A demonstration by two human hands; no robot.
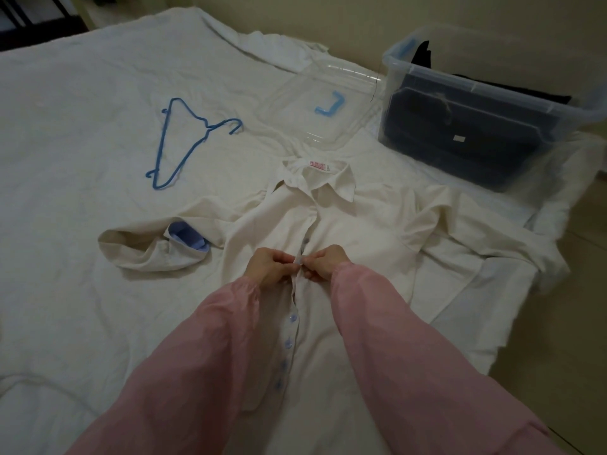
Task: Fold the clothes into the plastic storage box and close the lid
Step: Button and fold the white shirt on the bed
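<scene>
Mid-button on the cream collared shirt (pixel 361 231), flat on the bed (pixel 82 126).
Your left grip (pixel 267 267) and right grip (pixel 323 262) pinch its placket, which runs collar-to-you between them; clear plastic storage box (pixel 525 95) lies beyond-right, right grip nearer.

One shirt (pixel 345 231), one hanger (pixel 207 129), one box (pixel 492 87), one lid (pixel 305 93).

Single head-worn wide-angle cam, pitched forward and down over the bed (pixel 82 93), close above the shirt (pixel 345 231), storage box (pixel 486 88) upper right of frame.
</scene>
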